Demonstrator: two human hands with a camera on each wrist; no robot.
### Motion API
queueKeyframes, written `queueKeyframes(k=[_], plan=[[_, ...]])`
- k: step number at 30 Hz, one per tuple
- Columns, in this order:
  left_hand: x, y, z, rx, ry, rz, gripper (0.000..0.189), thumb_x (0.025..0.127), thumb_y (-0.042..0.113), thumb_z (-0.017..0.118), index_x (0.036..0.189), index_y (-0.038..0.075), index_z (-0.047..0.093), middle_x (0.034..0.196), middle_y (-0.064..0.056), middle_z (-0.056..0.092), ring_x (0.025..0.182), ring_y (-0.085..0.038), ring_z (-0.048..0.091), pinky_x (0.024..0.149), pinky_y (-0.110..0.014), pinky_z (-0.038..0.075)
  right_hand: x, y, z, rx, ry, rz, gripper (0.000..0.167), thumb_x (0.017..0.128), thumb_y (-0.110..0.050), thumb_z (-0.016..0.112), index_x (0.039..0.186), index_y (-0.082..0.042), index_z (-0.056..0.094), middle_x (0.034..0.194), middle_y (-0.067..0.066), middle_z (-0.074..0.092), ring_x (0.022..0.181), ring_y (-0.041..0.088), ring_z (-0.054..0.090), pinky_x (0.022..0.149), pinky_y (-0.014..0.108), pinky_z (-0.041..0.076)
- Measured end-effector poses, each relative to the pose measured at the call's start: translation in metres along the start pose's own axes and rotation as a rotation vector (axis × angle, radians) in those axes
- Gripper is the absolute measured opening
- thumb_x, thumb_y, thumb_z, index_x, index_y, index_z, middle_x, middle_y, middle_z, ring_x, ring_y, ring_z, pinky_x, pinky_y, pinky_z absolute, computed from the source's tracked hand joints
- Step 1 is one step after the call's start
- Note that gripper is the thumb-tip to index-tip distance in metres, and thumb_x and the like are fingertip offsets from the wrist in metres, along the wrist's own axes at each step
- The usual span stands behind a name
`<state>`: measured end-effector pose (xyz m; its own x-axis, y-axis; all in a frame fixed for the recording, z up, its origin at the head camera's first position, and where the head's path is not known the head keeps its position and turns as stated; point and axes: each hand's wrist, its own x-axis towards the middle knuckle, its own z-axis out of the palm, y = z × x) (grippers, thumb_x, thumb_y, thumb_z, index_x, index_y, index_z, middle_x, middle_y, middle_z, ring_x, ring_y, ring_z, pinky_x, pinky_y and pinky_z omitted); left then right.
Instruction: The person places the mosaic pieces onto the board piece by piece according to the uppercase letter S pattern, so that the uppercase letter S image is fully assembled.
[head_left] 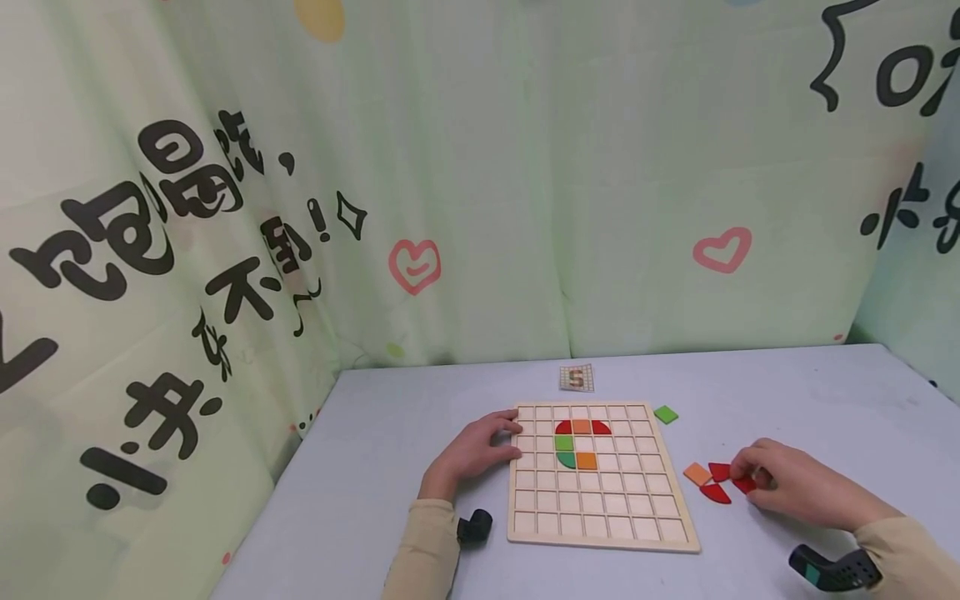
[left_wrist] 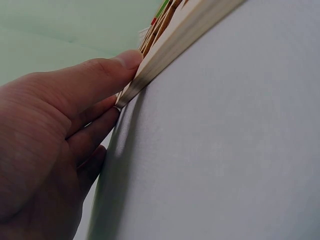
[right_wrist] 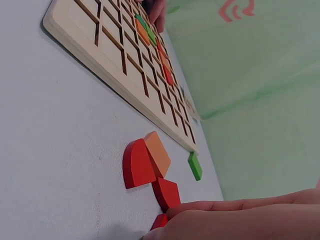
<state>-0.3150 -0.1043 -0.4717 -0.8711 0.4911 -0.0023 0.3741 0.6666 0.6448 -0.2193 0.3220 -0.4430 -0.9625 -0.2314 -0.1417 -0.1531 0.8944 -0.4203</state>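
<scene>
A wooden grid board (head_left: pixel 603 504) lies on the table with several coloured blocks set in its upper squares. My left hand (head_left: pixel 476 446) rests along the board's left edge, thumb and fingers touching its side; in the left wrist view the thumb (left_wrist: pixel 107 72) lies on the rim. To the right of the board, my right hand (head_left: pixel 787 479) pinches a red quarter-round block (head_left: pixel 744 484), mostly covered by the fingers in the right wrist view. Beside it lie two more red quarter-round blocks (head_left: pixel 715 494) and an orange square block (head_left: pixel 697 474).
A green square block (head_left: pixel 666 414) lies off the board's upper right corner. A small pattern card (head_left: pixel 577 378) sits behind the board. A printed curtain (head_left: pixel 487 208) hangs behind the white-covered table (head_left: pixel 360 467).
</scene>
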Motion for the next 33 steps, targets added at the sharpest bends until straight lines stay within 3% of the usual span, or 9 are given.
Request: queueKeyframes(k=[5,12,15,22,26,33], plan=[[0.0,-0.001,0.001,-0.002,-0.001,0.005,0.037,0.093,0.024,0.072,0.126,0.009,0.067,0.154,-0.003,0.048,0.146,-0.025,0.04,0.121,-0.044,0.035,0.0,0.001,0.001,-0.005,0.021,0.005,0.029,0.078,-0.012,0.083,0.102,-0.005,0.069,0.098,0.003,0.06,0.086,0.016,0.054,0.065,0.02,0.052],[0.0,-0.002,0.001,-0.003,-0.004,0.016,0.037,0.093,0.025,0.071,0.126,0.008,0.067,0.155,-0.004,0.048,0.146,-0.025,0.04,0.121,-0.044,0.034,-0.001,0.0,0.001,0.01,-0.002,0.024,0.032,0.079,-0.011,0.083,0.106,-0.001,0.067,0.095,0.002,0.061,0.086,0.015,0.056,0.073,0.032,0.059],[0.0,-0.001,0.001,0.003,-0.004,0.018,0.037,0.093,0.025,0.071,0.127,0.008,0.067,0.155,-0.003,0.048,0.146,-0.025,0.04,0.121,-0.044,0.034,0.0,0.002,0.001,0.011,0.004,0.022,0.035,0.079,-0.013,0.083,0.107,0.0,0.067,0.094,0.002,0.061,0.085,0.015,0.056,0.071,0.03,0.058],[0.001,-0.001,0.001,0.006,-0.004,0.016,0.037,0.093,0.024,0.071,0.127,0.008,0.067,0.155,-0.004,0.048,0.147,-0.025,0.04,0.121,-0.043,0.034,0.001,0.002,-0.001,0.014,-0.007,0.02,0.025,0.083,-0.013,0.079,0.103,-0.002,0.068,0.092,0.0,0.064,0.082,0.014,0.057,0.071,0.029,0.058],[0.001,-0.001,0.001,0.011,-0.006,0.013,0.037,0.093,0.024,0.071,0.127,0.008,0.067,0.155,-0.003,0.048,0.146,-0.025,0.04,0.121,-0.043,0.034,0.002,-0.006,-0.007,0.006,0.037,0.004,0.024,0.085,-0.012,0.077,0.104,-0.001,0.069,0.095,0.002,0.066,0.084,0.016,0.059,0.072,0.033,0.058],[0.0,-0.001,0.0,0.008,-0.006,0.016,0.038,0.093,0.024,0.071,0.127,0.008,0.067,0.154,-0.004,0.048,0.147,-0.026,0.04,0.121,-0.043,0.034,0.003,-0.034,-0.013,0.067,0.128,-0.061,0.03,0.087,-0.018,0.076,0.112,-0.003,0.067,0.103,0.004,0.065,0.09,0.017,0.062,0.066,0.021,0.053]])
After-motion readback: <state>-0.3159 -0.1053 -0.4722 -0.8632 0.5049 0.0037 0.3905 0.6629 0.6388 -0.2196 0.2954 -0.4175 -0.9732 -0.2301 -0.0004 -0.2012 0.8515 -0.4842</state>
